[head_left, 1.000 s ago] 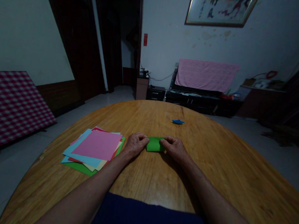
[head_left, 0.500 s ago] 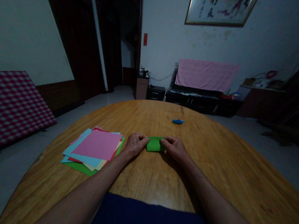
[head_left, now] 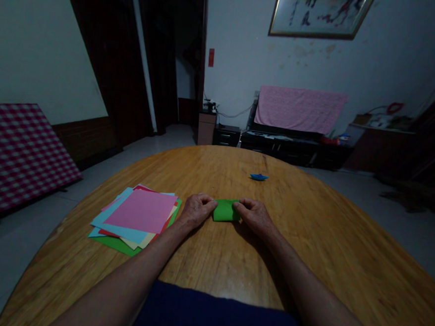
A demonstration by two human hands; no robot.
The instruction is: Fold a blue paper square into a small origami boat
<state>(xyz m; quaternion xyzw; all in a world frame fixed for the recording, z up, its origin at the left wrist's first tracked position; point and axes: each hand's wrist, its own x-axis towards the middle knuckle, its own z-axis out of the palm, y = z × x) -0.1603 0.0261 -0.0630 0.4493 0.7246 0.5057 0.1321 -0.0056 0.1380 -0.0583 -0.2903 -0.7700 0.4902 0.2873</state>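
A small folded piece of green paper (head_left: 225, 211) is stretched between my two hands just above or on the wooden table, near its middle. My left hand (head_left: 198, 210) pinches its left edge between thumb and curled fingers. At the opposite side, my right hand (head_left: 254, 215) grips the right edge, thumb on the face towards me. The fingers behind the paper are partly hidden. To the left of my left hand lies a loose stack of coloured paper sheets (head_left: 139, 212), with a pink one on top.
The round wooden table (head_left: 217, 168) spreads out around my forearms. A blue paper boat (head_left: 258, 177) sits farther back, right of centre. Beyond the table's left edge stands a red-and-white checked panel (head_left: 20, 154). A pink cloth (head_left: 301, 109) covers something on the low black cabinet (head_left: 278, 145).
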